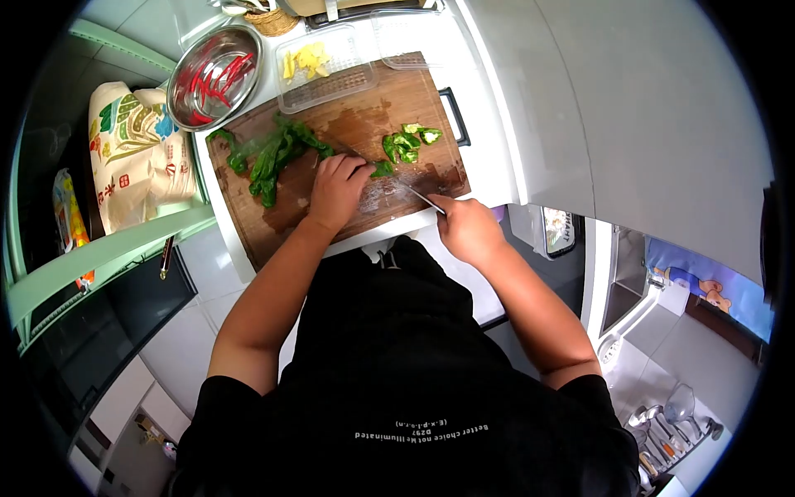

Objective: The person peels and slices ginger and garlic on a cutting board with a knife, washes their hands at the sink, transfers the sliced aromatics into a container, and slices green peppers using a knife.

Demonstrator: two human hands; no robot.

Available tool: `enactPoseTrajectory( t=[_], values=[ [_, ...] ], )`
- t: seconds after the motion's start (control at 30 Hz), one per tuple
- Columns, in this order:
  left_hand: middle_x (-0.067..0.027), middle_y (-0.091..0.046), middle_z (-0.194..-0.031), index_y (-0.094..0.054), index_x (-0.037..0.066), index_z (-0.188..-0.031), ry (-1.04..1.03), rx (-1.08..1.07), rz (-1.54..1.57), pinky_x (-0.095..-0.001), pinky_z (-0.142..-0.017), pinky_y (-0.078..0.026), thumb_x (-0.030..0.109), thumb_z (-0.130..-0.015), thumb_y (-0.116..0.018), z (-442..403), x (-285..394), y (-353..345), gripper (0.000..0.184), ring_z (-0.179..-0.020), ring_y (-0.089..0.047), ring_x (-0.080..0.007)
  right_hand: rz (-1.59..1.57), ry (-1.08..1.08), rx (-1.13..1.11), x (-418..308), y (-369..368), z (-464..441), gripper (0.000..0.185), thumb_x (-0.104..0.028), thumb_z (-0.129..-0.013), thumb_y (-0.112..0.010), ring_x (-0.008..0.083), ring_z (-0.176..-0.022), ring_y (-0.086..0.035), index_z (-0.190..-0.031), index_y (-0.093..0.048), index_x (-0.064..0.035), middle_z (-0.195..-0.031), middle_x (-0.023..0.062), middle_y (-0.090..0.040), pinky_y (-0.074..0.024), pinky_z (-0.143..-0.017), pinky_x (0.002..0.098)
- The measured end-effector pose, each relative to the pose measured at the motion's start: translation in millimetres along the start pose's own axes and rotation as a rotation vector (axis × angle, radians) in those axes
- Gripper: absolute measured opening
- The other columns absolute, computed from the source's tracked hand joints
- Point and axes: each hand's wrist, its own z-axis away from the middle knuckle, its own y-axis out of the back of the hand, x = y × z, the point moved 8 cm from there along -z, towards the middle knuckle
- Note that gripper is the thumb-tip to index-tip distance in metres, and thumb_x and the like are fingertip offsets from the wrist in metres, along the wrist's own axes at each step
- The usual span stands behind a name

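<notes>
My right hand (470, 230) is wrapped round the handle of a knife (426, 200), its blade slanting up and left over the wooden cutting board (356, 217). On the board, my left hand (338, 192) presses with curled fingers on a green pepper (382, 169), of which one end shows past the fingertips. Several whole or long green peppers (273, 161) lie in a heap left of that hand. To the right, beyond the knife, sits a small group of cut green pepper pieces (403, 147). The knife tip is blurred.
Behind the board stand a steel bowl (175, 99) with red pepper strips and a clear plastic tray (290, 101) with yellow pieces. Another clear tray (406, 37) is at the back. A printed sack (137, 157) rests on a green shelf (124, 248) at left.
</notes>
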Motion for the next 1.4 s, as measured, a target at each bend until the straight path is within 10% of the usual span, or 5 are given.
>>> enactPoseTrajectory(
  t=[0.6,0.8,1.1,1.4],
  values=[
    [-0.0068,-0.064,-0.105,-0.067,0.011,-0.094,0.172,0.039,0.102,-0.0436,-0.09,-0.043,0.012,-0.081,-0.067,8,6,11,0.013,-0.104,-0.058,-0.0299,-0.098,0.002,-0.06,4,-28,-40,0.027,-0.011,-0.085,-0.053,0.039,-0.088,-0.067,-0.104,-0.071,-0.0071,-0.088,0.0243,-0.068,-0.054,-0.082,0.0471],
    [-0.0061,-0.066,-0.102,-0.062,0.012,-0.102,0.385,-0.275,0.028,-0.0413,-0.09,-0.043,0.014,-0.079,-0.073,10,-12,15,0.025,-0.102,-0.061,-0.0289,-0.264,-0.087,-0.086,23,-27,-40,0.022,-0.015,-0.085,-0.057,0.0424,-0.089,-0.065,-0.101,-0.071,-0.0055,-0.088,0.0264,-0.067,-0.0521,-0.084,0.0487],
    [-0.0077,-0.06,-0.099,-0.066,0.009,-0.092,0.008,0.042,0.037,-0.043,-0.081,-0.048,0.007,-0.074,-0.071,2,6,4,0.019,-0.091,-0.059,-0.0304,-0.202,0.042,0.094,9,-4,-20,0.029,-0.012,-0.085,-0.056,0.041,-0.084,-0.066,-0.111,-0.07,-0.0105,-0.088,0.0237,-0.068,-0.0537,-0.079,0.0492],
    [-0.011,-0.061,-0.098,-0.069,0.008,-0.093,0.167,0.057,0.184,-0.0423,-0.08,-0.05,0.008,-0.081,-0.069,23,-14,1,0.012,-0.091,-0.059,-0.0328,0.016,0.014,-0.085,6,-11,3,0.036,-0.01,-0.082,-0.054,0.0408,-0.078,-0.068,-0.116,-0.067,-0.0075,-0.08,0.0253,-0.068,-0.0552,-0.074,0.0493]
  ],
)
